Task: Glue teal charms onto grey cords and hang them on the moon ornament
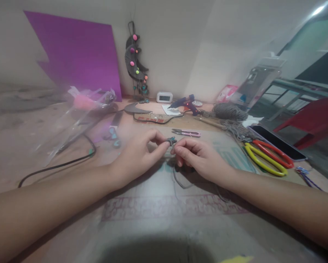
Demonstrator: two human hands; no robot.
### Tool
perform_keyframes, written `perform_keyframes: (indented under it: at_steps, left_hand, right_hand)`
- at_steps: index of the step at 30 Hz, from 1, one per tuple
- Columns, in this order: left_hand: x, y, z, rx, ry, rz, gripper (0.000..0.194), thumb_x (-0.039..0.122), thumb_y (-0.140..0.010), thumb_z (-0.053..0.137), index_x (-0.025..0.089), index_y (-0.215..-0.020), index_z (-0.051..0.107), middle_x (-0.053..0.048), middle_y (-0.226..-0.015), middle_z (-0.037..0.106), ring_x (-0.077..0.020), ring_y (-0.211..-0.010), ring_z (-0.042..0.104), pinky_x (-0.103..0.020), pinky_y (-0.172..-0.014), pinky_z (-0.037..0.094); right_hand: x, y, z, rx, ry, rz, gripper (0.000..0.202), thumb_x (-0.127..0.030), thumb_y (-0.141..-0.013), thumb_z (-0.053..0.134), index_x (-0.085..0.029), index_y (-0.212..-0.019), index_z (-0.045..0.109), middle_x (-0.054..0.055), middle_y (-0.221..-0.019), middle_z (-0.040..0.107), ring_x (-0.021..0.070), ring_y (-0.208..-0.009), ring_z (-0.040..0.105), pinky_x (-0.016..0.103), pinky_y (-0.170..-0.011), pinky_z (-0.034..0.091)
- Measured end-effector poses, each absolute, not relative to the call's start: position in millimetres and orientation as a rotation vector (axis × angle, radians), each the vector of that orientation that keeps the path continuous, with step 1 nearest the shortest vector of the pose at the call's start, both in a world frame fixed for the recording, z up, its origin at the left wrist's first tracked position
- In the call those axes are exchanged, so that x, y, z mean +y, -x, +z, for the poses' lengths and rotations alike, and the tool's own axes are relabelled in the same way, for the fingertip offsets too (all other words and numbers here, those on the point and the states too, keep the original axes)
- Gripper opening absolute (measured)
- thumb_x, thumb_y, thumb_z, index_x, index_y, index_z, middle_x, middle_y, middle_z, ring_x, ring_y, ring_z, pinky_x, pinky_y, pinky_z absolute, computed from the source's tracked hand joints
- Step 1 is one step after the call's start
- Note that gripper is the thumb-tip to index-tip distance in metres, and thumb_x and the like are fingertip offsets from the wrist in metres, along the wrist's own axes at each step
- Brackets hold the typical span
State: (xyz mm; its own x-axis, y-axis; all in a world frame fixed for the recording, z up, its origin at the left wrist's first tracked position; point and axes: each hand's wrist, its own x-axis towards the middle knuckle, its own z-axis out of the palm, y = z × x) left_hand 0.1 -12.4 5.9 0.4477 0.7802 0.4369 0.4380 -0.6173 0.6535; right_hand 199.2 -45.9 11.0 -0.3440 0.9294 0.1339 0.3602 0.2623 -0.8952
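Observation:
At the middle of the table, my left hand (150, 149) pinches a small teal piece (172, 139) with grey yarn at it, between thumb and fingertips. Just right of it, my right hand (193, 153) has its fingers closed on the grey yarn (182, 185), close to the teal piece. A length of the yarn hangs in a loop below my right hand onto the table covering. Beyond both hands lie pink-handled thread snips (190, 133). Fine detail between the fingertips is too small to make out.
A glue gun (184, 102), white clock (164, 97) and grey crescent (136, 108) lie at the back. Grey yarn ball (229, 111), phone (276, 142) and yellow-and-red-handled scissors (265, 159) are right. A plastic bag (84, 106) and black cable (57, 167) are left. A moon ornament (132, 60) hangs behind.

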Motion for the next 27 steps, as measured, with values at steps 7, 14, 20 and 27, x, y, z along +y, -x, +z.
perform_keyframes:
  at_steps: [7, 14, 20, 27]
  left_hand:
    - [-12.9, -0.3, 6.3, 0.981, -2.251, 1.01, 0.018, 0.031, -0.092, 0.054, 0.018, -0.083, 0.061, -0.001, -0.083, 0.067, -0.0158, -0.08, 0.061, -0.028, -0.075, 0.046]
    - [-10.1, 0.8, 3.7, 0.955, -2.214, 1.088, 0.018, 0.033, -0.093, 0.054, 0.018, -0.088, 0.06, -0.001, -0.087, 0.066, -0.016, -0.083, 0.06, -0.029, -0.077, 0.047]
    - [-11.0, -0.3, 3.4, 0.973, -2.197, 1.082, 0.016, 0.032, -0.092, 0.054, 0.019, -0.088, 0.06, -0.001, -0.088, 0.068, -0.0161, -0.083, 0.063, -0.029, -0.076, 0.049]
    - [-13.0, -1.5, 3.7, 0.968, -2.103, 0.99, 0.016, 0.033, -0.088, 0.056, 0.019, -0.08, 0.058, -0.002, -0.08, 0.069, -0.0169, -0.076, 0.066, -0.028, -0.068, 0.052]
  right_hand:
    - [-44.3, -198.3, 10.6, -1.989, 1.188, 0.966, 0.028, -0.035, -0.096, 0.048, -0.019, -0.076, 0.058, -0.001, -0.069, 0.062, 0.0108, -0.062, 0.056, 0.025, -0.062, 0.042]
    - [-36.4, -216.9, 29.8, -2.28, 1.114, 0.274, 0.024, -0.037, -0.094, 0.052, -0.021, -0.085, 0.066, 0.007, -0.093, 0.067, 0.0197, -0.087, 0.061, 0.033, -0.081, 0.045]
    - [-4.9, -255.0, 49.1, -2.043, 1.469, -0.113, 0.028, -0.042, -0.093, 0.052, -0.021, -0.086, 0.068, 0.006, -0.079, 0.067, 0.019, -0.069, 0.057, 0.031, -0.066, 0.041]
    - [35.1, -291.5, 35.5, -1.971, 1.749, 0.068, 0.026, -0.03, -0.087, 0.057, -0.016, -0.106, 0.067, 0.009, -0.103, 0.071, 0.0206, -0.086, 0.065, 0.033, -0.08, 0.048]
